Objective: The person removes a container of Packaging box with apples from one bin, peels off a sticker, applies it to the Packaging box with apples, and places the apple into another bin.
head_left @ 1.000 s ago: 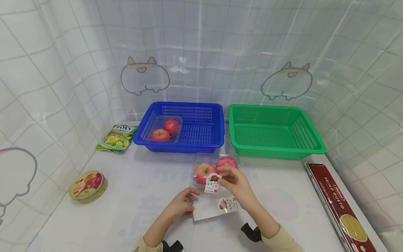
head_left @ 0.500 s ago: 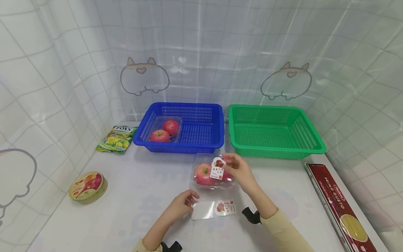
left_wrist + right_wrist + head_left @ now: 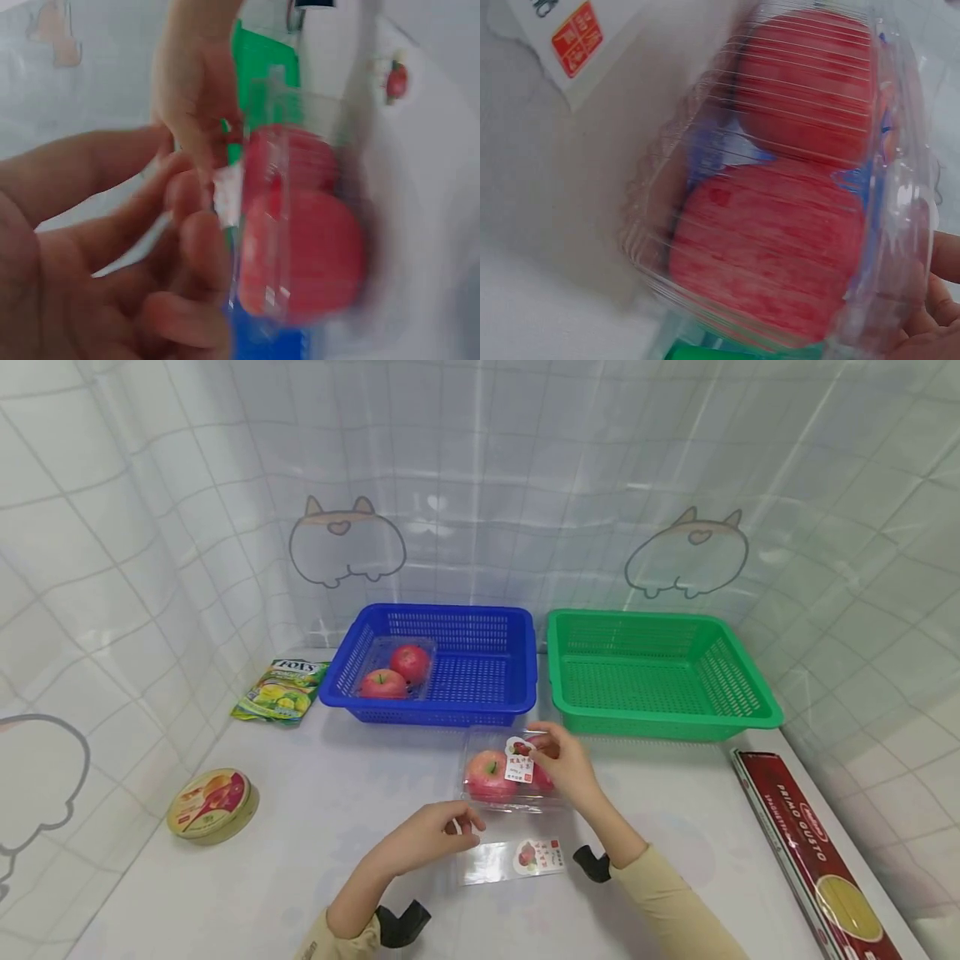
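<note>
My right hand (image 3: 568, 772) pinches a white apple-printed sticker (image 3: 517, 768) by its edge, close over the lid of a clear plastic clamshell box (image 3: 474, 742). Inside that box lie two red apples (image 3: 491, 777); the sticker and fingers partly cover one of them. Just in front of the box is my left hand (image 3: 435, 837), holding nothing, its fingers loosely bent. The left wrist view shows that hand (image 3: 97, 240) beside the box. Near its fingertips a glossy sticker backing sheet (image 3: 487, 864) lies on the table, another apple sticker (image 3: 528, 856) on its right part.
A blue basket (image 3: 480, 703) behind the box holds another clear pack of two apples (image 3: 384, 683). Beside it stands a green basket (image 3: 645, 724). A candy bag (image 3: 281, 693) and round tin (image 3: 212, 806) sit left; a red spaghetti box (image 3: 813, 852) lies right.
My right hand has carried the sticker from the box's front edge to over its lid. The left hand has let go of the backing sheet and risen slightly, moving toward the box.
</note>
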Demonstrator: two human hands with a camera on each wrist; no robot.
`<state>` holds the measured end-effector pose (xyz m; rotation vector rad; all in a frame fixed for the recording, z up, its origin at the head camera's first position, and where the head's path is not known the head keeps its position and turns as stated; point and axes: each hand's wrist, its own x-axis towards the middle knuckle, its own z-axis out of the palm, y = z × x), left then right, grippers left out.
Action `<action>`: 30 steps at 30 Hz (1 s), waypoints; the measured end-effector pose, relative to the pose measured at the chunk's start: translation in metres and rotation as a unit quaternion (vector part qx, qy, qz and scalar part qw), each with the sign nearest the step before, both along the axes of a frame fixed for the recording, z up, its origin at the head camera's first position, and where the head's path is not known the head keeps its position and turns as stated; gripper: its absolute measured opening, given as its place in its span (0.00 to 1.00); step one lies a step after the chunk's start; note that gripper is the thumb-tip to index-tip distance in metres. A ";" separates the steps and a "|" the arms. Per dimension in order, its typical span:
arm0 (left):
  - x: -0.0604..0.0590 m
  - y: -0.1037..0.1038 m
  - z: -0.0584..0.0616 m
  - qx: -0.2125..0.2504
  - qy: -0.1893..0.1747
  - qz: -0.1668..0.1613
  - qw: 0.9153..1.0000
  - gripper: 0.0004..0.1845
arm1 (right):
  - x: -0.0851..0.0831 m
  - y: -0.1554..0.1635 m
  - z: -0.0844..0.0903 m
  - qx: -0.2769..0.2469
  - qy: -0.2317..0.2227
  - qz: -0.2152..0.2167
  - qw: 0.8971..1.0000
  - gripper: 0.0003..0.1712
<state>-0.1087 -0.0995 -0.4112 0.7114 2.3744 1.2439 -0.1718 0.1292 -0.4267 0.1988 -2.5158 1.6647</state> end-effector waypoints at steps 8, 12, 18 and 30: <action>-0.024 0.036 0.002 -0.027 0.238 0.094 0.966 0.04 | -0.003 -0.002 -0.008 0.059 0.043 -0.016 0.997 0.20; -0.037 0.051 -0.008 -0.070 0.338 0.139 0.928 0.07 | -0.002 -0.003 -0.011 0.093 0.081 -0.027 0.992 0.20; -0.050 0.062 -0.021 -0.134 0.354 0.160 0.912 0.10 | 0.000 -0.006 -0.013 0.181 0.142 -0.058 0.971 0.19; -0.060 0.065 -0.024 -0.175 0.290 0.155 0.928 0.21 | 0.007 -0.006 -0.021 0.250 0.187 -0.095 0.945 0.10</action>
